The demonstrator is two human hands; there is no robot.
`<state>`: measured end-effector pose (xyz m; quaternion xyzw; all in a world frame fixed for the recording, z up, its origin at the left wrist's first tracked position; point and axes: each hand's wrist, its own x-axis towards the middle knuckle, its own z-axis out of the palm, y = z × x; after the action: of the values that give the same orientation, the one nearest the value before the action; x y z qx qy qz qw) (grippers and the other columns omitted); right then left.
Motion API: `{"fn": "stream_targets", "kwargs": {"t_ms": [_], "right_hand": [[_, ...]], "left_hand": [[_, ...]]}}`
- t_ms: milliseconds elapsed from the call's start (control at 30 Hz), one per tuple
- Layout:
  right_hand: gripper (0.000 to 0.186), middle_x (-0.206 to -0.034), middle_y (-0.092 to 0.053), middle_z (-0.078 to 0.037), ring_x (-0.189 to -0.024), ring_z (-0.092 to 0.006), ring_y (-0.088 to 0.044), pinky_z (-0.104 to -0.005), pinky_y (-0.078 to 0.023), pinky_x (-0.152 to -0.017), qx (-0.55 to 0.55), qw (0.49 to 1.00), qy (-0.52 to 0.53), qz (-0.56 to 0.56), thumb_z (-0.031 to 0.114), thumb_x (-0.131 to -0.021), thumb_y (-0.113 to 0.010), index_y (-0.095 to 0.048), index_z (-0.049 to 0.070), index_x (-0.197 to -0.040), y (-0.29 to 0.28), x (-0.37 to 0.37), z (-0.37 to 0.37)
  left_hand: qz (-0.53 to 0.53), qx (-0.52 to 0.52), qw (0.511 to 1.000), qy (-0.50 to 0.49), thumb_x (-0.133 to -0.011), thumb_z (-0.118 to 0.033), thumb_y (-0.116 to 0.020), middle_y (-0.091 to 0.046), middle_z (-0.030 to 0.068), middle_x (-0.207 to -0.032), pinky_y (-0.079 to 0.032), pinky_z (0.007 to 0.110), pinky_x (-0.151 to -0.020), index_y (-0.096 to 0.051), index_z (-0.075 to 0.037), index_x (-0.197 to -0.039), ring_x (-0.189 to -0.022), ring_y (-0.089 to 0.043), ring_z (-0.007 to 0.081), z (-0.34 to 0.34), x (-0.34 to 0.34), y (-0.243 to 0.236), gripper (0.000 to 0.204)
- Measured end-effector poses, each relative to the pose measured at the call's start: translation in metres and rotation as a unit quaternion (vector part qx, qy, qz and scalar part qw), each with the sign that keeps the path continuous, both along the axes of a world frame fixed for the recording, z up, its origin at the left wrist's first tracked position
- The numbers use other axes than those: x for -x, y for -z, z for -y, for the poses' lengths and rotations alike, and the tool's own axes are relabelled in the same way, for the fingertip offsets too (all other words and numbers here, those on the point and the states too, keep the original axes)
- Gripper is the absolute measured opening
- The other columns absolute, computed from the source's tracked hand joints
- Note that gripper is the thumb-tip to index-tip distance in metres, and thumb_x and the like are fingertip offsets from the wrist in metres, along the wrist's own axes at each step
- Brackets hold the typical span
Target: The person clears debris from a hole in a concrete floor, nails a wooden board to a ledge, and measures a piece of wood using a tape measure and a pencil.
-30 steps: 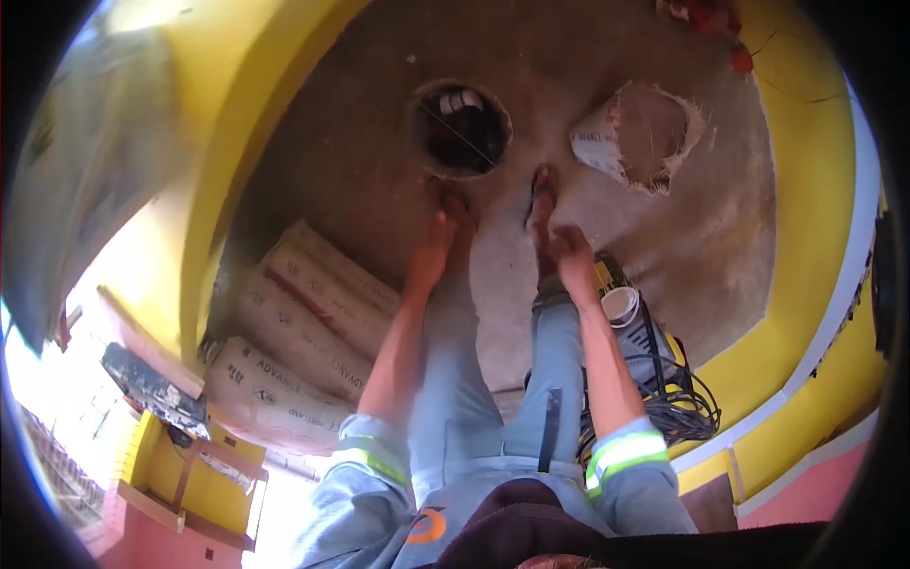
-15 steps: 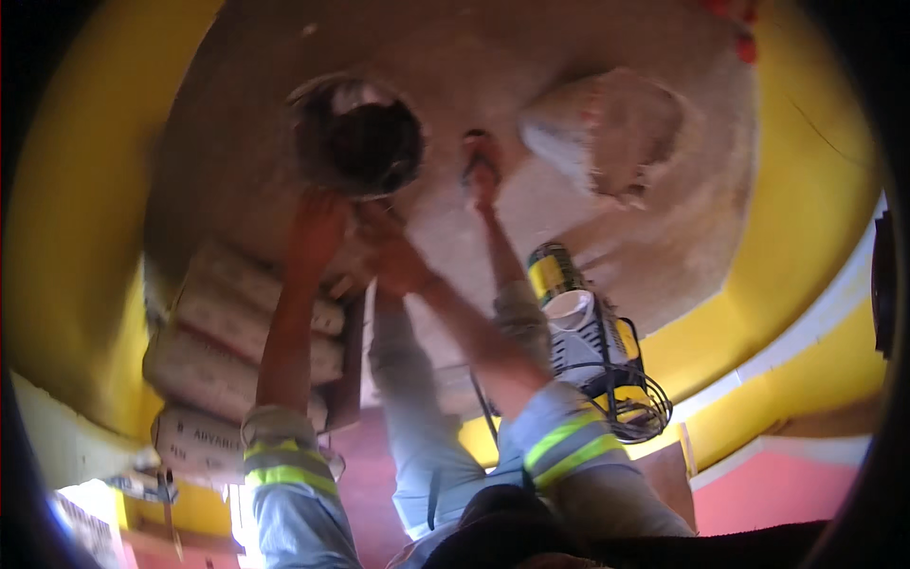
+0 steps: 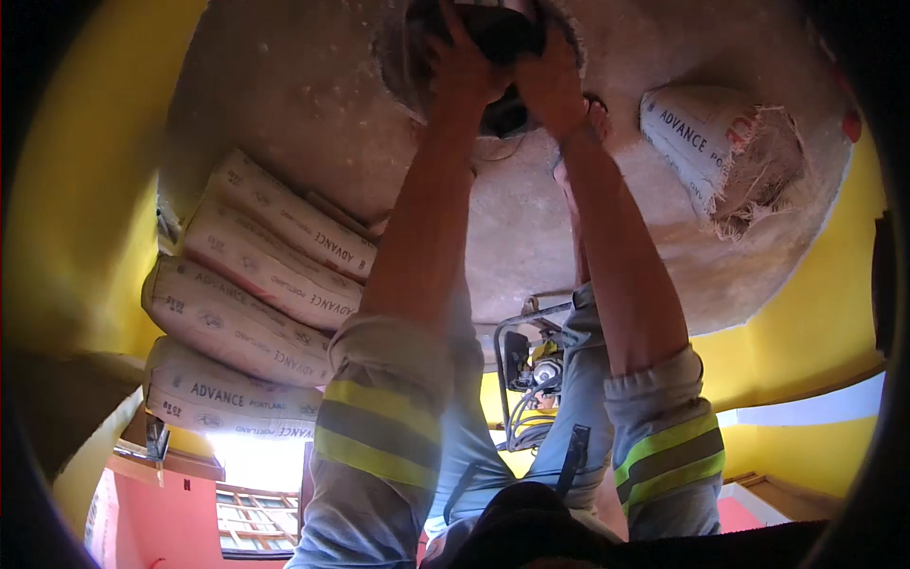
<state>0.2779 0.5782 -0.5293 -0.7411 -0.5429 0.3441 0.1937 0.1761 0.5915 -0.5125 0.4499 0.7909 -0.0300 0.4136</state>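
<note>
A dark round container (image 3: 507, 38), possibly a bucket, stands on the floor at the top of the view. Both of my arms reach straight out to it. On its left side is my left hand (image 3: 463, 71), its fingers stretched out and spread across the dark surface. Beside it on the right, my right hand (image 3: 550, 85) lies at the near part of the same container. Its fingers are partly hidden, so I cannot tell whether they grip it. Something pale and shiny shows at the container's far side, cut off by the frame.
Several full paper cement sacks (image 3: 256, 332) lie stacked on the left. A torn-open cement sack (image 3: 701, 142) rests on the floor to the right. Near my legs stands a machine in a black tube frame with coiled cable (image 3: 536, 375). Yellow walls (image 3: 806, 332) curve around.
Both hands have moved from the floor just short of the dark container onto it. The view has shifted, so the container sits higher and further right.
</note>
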Motion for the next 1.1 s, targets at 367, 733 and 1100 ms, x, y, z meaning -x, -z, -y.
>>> {"fn": "stream_targets", "kwargs": {"t_ms": [367, 733, 1100], "right_hand": [[0.068, -0.129, -0.052, -0.015, -0.116, -0.028, -0.053, -0.0367, -0.042, -0.101, 0.337, 0.917, -0.066, -0.205, 0.04, -0.081, -0.073, -0.045, 0.007, -0.135, -0.004, 0.016, -0.043], [0.073, -0.134, -0.05, -0.026, -0.125, -0.0408, -0.049, -0.0438, -0.038, -0.107, 0.189, 0.951, -0.039, -0.24, 0.041, -0.084, -0.067, -0.044, 0.001, -0.14, -0.058, 0.018, 0.011], [0.049, -0.137, -0.05, -0.022, -0.129, -0.0336, -0.047, -0.038, -0.034, -0.11, 0.167, 0.91, 0.006, -0.38, 0.019, -0.096, -0.05, -0.044, 0.002, -0.141, -0.107, -0.015, 0.056]], "left_hand": [[0.062, -0.139, 0.987, 0.044, -0.076, -0.006, -0.07, -0.046, 0.0241, -0.123, -0.046, 0.05, -0.095, -0.036, -0.003, -0.132, -0.113, -0.052, 0.0453, 0.039, 0.033, -0.056, 0.066], [0.122, -0.054, 0.989, -0.059, -0.078, -0.015, -0.073, -0.035, 0.0331, -0.137, -0.04, 0.048, -0.106, -0.016, -0.004, -0.152, -0.128, -0.043, 0.0477, 0.054, 0.034, -0.108, 0.095], [0.124, -0.078, 0.989, -0.006, -0.072, -0.004, -0.074, -0.036, 0.0265, -0.138, -0.037, 0.051, -0.109, -0.032, -0.01, -0.145, -0.13, -0.041, 0.0452, 0.066, 0.031, -0.128, 0.084]]}}
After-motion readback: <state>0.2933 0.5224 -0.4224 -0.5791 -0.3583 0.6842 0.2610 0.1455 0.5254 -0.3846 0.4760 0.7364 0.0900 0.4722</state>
